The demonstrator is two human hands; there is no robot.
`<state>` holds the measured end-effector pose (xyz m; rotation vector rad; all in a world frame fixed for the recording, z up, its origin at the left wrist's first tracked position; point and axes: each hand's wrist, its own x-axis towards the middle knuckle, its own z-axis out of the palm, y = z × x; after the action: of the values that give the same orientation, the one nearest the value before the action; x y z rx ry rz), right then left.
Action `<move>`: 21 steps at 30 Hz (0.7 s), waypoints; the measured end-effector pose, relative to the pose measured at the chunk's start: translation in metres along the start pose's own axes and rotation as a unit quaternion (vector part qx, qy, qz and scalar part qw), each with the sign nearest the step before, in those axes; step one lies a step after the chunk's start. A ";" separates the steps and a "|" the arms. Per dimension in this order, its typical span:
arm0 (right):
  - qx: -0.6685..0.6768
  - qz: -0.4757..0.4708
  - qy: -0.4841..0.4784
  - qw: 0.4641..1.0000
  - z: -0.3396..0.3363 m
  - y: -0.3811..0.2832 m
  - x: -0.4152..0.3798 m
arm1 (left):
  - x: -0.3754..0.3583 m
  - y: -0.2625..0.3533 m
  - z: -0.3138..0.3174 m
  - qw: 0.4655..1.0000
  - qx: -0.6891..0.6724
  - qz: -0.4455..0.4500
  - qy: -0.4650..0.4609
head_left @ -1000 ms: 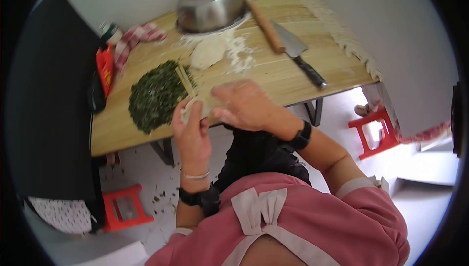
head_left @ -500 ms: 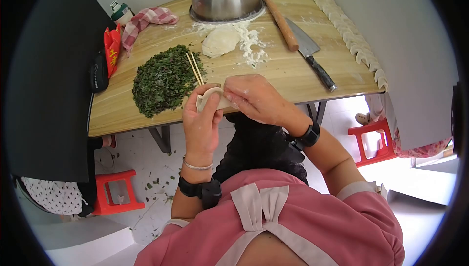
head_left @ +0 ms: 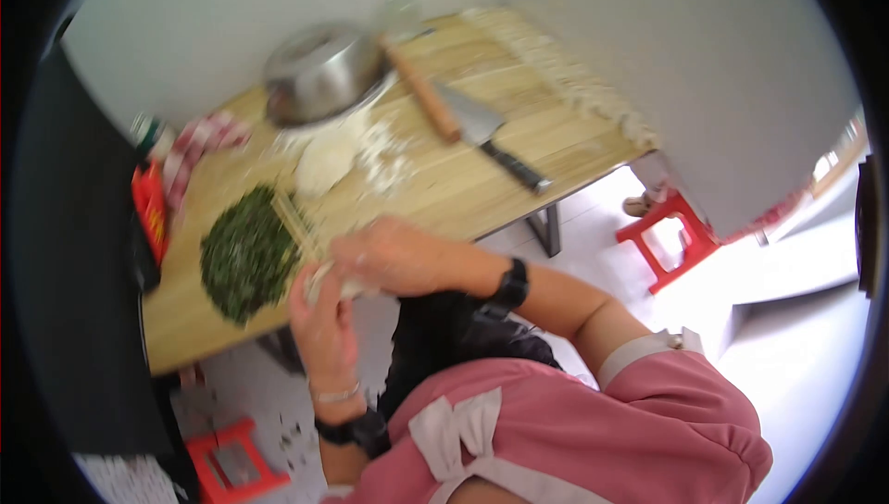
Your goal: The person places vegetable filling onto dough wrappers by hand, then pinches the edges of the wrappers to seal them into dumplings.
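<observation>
The picture is smeared by motion. A pale dumpling (head_left: 321, 279) is held between my two hands over the table's front edge. My left hand (head_left: 324, 330) is closed round it from below, thumb against the near side. My right hand (head_left: 394, 257) pinches the dough at its right end, the fingers bent and partly hidden. Just beyond my hands lie two chopsticks (head_left: 291, 219), across the edge of a heap of chopped dark greens (head_left: 245, 259). Farther back sits a lump of dough (head_left: 324, 163) with loose flour beside it.
An upturned metal basin (head_left: 324, 69) stands at the back. Right of it lie a rolling pin (head_left: 422, 87) and a cleaver (head_left: 477, 117). A row of dumplings (head_left: 565, 78) lines the right edge. A checked cloth (head_left: 199, 145) is at the left; a red stool (head_left: 671, 237) stands below right.
The view has turned and shifted, so the table appears tilted and lower left. Both hands keep hold of the dumpling, the right now closer over it.
</observation>
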<state>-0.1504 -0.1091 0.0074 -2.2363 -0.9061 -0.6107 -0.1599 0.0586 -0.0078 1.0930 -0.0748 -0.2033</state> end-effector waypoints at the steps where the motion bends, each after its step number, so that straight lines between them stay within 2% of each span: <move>1: 0.012 0.011 0.014 1.000 -0.004 -0.007 0.001 | -0.001 0.001 0.003 1.000 -0.013 0.011 -0.008; 4: 0.017 0.013 0.062 0.998 -0.004 -0.008 -0.003 | 0.000 -0.001 0.002 0.998 -0.035 0.033 -0.047; 6: 0.075 0.009 0.045 0.996 -0.008 -0.009 -0.002 | 0.002 -0.001 0.001 0.996 -0.040 0.046 -0.062; 7: 0.089 0.039 0.019 0.995 -0.013 -0.009 -0.003 | 0.002 -0.001 0.002 0.997 -0.030 0.044 -0.058; 11: 0.086 0.064 -0.006 0.994 -0.023 -0.013 0.000 | -0.002 -0.001 0.005 0.997 -0.016 0.033 -0.066; 17: 0.056 0.022 -0.011 0.998 -0.013 -0.009 0.004 | -0.002 0.001 -0.002 0.997 0.000 0.015 -0.082; 19: 0.107 -0.014 0.028 0.994 -0.009 -0.008 0.005 | -0.001 0.001 -0.003 0.996 0.003 0.014 -0.085; 21: 0.108 -0.002 0.050 0.993 -0.007 -0.010 0.003 | 0.000 -0.001 -0.002 0.996 -0.021 0.035 -0.079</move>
<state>-0.1569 -0.1074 0.0182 -1.9936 -0.8837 -0.5905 -0.1599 0.0604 -0.0094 1.0294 -0.2491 -0.2278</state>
